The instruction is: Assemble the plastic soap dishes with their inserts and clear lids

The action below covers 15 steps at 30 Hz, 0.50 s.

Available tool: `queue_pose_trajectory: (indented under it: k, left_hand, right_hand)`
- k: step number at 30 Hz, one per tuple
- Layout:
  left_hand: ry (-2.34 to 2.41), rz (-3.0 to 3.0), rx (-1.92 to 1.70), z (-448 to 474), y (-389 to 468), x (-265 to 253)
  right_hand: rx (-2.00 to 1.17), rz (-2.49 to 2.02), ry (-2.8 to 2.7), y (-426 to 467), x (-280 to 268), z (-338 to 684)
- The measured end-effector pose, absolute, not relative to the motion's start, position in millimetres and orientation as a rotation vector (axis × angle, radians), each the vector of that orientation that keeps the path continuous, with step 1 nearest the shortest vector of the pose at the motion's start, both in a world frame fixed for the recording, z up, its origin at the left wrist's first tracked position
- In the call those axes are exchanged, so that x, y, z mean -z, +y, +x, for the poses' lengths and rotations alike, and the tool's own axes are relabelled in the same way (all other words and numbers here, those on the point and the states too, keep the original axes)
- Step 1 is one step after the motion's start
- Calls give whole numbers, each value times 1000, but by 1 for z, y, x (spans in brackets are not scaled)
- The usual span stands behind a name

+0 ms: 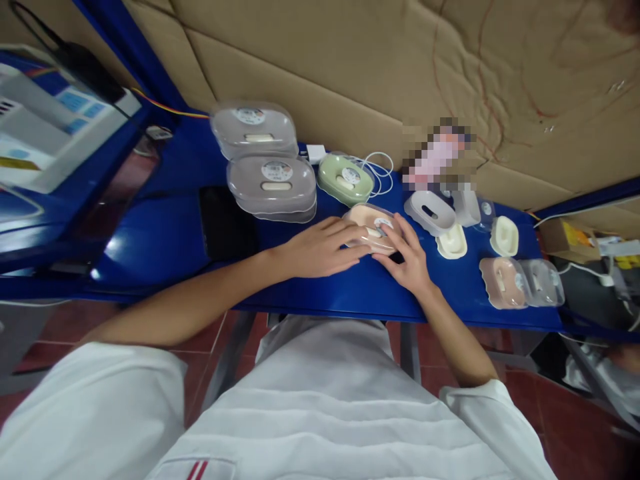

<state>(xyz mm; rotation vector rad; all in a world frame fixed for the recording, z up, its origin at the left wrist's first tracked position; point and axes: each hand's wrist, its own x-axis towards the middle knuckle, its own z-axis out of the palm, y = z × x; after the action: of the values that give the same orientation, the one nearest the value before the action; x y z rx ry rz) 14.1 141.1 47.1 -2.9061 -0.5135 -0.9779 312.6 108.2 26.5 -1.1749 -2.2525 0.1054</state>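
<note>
A pink soap box (357,215) with a clear lid and a round label sits on the blue table in front of me. My left hand (330,247) holds its left side, the fingers reaching over the top and along the near edge. On the other side my right hand (407,257) grips it, fingertips on the lid by the label and thumb at the near edge. The underside of the box is hidden. Just behind is a green lidded soap box (333,175). Grey lidded boxes (250,195) are stacked to the left.
Right of my hands lie a grey box part (430,212), cream trays (504,237), a pink box (503,283) and a clear-lidded grey box (543,283). A black flat object (225,223) lies left. White cable (385,177) coils near the cardboard wall (300,73). Another person's sleeve shows far right.
</note>
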Motion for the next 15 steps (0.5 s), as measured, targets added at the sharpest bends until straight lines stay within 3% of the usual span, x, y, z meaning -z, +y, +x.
queue_pose_trajectory:
  k: [7,15]
  left_hand:
    - [-430,-2718,1043,12,130,-55]
    - [-492,-2807,843,10,142,-48]
  right_hand:
    - [106,-1242,-2150,172,-56,282]
    - [4,-1308,-2251,237,-50,239]
